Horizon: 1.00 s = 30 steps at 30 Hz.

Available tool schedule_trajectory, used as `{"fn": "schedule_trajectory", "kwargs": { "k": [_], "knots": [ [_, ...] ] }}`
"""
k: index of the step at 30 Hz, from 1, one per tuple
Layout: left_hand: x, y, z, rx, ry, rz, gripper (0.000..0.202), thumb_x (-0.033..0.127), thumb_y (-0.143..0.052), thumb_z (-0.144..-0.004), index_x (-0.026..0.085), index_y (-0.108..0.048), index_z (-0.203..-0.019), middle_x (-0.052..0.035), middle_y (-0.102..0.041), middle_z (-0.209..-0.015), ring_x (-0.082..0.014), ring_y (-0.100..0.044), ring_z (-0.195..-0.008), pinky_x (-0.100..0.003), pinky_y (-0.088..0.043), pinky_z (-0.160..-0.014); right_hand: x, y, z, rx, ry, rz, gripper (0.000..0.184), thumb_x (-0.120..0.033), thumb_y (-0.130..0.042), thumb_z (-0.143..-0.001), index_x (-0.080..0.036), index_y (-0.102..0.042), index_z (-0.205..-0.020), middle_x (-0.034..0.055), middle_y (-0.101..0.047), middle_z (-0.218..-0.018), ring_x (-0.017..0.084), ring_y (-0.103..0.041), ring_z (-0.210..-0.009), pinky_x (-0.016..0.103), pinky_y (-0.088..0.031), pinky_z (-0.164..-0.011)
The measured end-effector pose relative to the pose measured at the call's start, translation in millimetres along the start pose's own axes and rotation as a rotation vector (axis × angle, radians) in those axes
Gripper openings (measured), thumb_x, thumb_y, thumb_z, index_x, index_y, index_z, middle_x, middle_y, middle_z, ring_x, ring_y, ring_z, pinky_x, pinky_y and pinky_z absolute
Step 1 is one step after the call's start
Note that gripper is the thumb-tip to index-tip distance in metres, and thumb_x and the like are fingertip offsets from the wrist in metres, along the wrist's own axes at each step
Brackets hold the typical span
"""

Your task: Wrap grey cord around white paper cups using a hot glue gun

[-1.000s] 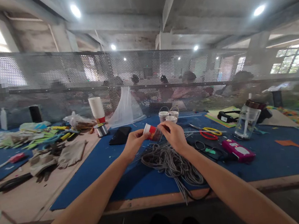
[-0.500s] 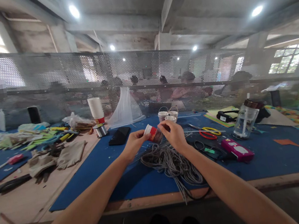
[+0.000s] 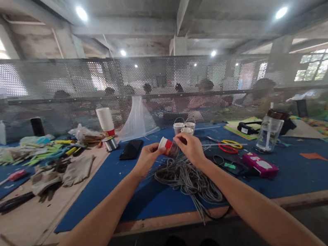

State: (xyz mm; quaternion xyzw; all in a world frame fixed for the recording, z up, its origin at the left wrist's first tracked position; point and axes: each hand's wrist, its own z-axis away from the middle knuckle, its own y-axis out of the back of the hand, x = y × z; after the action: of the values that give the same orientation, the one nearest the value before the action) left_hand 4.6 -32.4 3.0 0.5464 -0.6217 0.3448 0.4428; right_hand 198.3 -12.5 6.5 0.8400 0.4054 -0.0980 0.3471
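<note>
Both hands meet above the blue mat (image 3: 126,196) at the middle of the table. My left hand (image 3: 146,159) grips a small spool with a red and white label (image 3: 168,146), fingers curled round its left end. My right hand (image 3: 191,148) pinches the spool's right side with thumb and fingertips. Directly below the hands lies a tangled bundle of grey cord (image 3: 189,179) that trails over the table's front edge.
A black phone (image 3: 131,149), small white spools (image 3: 184,127), red and yellow scissors (image 3: 228,146), a pink tool (image 3: 260,164) and a clear bottle (image 3: 268,133) lie around. Gloves (image 3: 62,173) and tools sit on the left. A perforated metal screen (image 3: 83,90) backs the table, with people behind it.
</note>
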Motion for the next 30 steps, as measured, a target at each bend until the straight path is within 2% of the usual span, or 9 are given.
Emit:
{"fn": "schedule_trajectory", "kwargs": {
  "k": [6,15,22,30],
  "knots": [
    [-3.5,1.2,-0.8,-0.028,-0.028,-0.010,0.029,0.040,-0.072,-0.073,0.017,-0.079,-0.088,-0.0059,-0.074,-0.084,-0.0226,-0.063,-0.078,-0.033,-0.045,-0.080,1.5,-0.6,-0.2,0.002,0.005,0.011,0.028,-0.043,-0.049,-0.094,-0.022,-0.068,-0.092,0.0026,-0.072,-0.089,0.018,-0.064,-0.081,0.025,-0.044,-0.073],
    [0.3,0.0,1.3,-0.029,-0.033,-0.007,0.031,0.041,-0.072,-0.072,0.016,-0.079,-0.089,-0.0068,-0.074,-0.085,-0.0237,-0.063,-0.079,-0.035,-0.046,-0.080,-0.2,1.0,0.0,0.009,0.005,0.008,0.026,-0.041,-0.050,-0.093,-0.022,-0.069,-0.091,0.0026,-0.072,-0.089,0.017,-0.063,-0.080,0.026,-0.044,-0.073],
    [-3.1,2.5,-0.5,-0.044,-0.030,-0.018,0.030,0.040,-0.072,-0.074,0.016,-0.078,-0.091,-0.0049,-0.073,-0.085,-0.0212,-0.062,-0.080,-0.031,-0.043,-0.081,2.9,-0.4,-0.1,0.020,0.015,0.004,0.024,-0.039,-0.052,-0.092,-0.022,-0.068,-0.089,0.0013,-0.071,-0.087,0.016,-0.063,-0.077,0.025,-0.043,-0.071],
    [-4.2,3.7,-1.3,-0.062,-0.027,-0.028,0.030,0.039,-0.071,-0.075,0.015,-0.077,-0.091,-0.0037,-0.073,-0.085,-0.0204,-0.062,-0.081,-0.031,-0.043,-0.084,4.9,-1.7,-0.8,0.026,0.024,0.006,0.022,-0.037,-0.052,-0.092,-0.022,-0.067,-0.086,0.0015,-0.071,-0.086,0.017,-0.062,-0.076,0.026,-0.043,-0.071]
  ]
}}
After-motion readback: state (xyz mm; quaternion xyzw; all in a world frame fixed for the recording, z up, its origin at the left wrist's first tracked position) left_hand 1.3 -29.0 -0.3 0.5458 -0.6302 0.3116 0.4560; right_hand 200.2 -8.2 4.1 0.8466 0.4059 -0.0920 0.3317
